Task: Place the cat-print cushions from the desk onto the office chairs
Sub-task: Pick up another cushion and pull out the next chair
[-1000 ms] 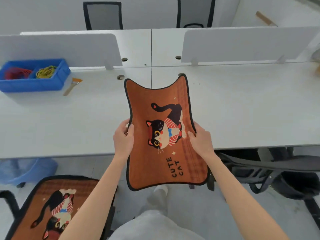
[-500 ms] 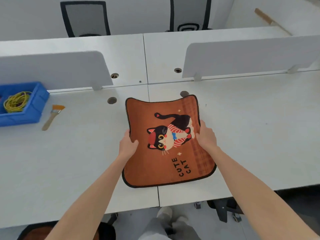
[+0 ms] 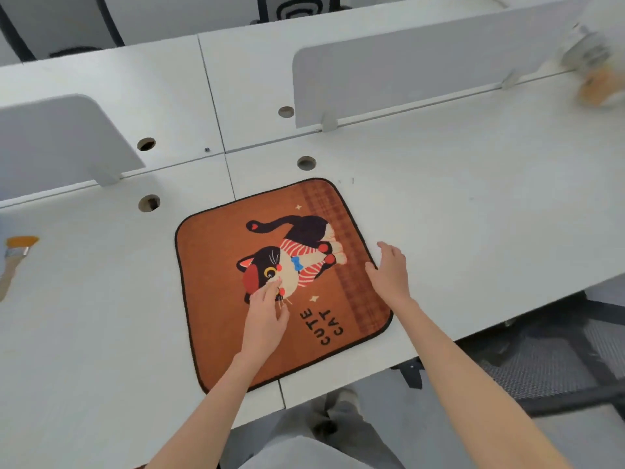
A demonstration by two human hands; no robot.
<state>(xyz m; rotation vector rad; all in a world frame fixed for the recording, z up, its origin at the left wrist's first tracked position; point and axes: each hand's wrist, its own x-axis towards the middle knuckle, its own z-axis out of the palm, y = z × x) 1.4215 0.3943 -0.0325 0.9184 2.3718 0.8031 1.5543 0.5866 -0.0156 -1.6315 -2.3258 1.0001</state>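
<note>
The square orange cat-print cushion (image 3: 280,282) with its black edging lies flat on the white worktop (image 3: 473,214). The left hand (image 3: 265,313) rests on its middle with relaxed fingers; the right hand (image 3: 389,270) touches its right edge, fingers loose, grasping nothing.

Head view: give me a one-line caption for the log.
Cushion lies flat on the desk, left hand on the cat print, right hand at its right edge.
</note>
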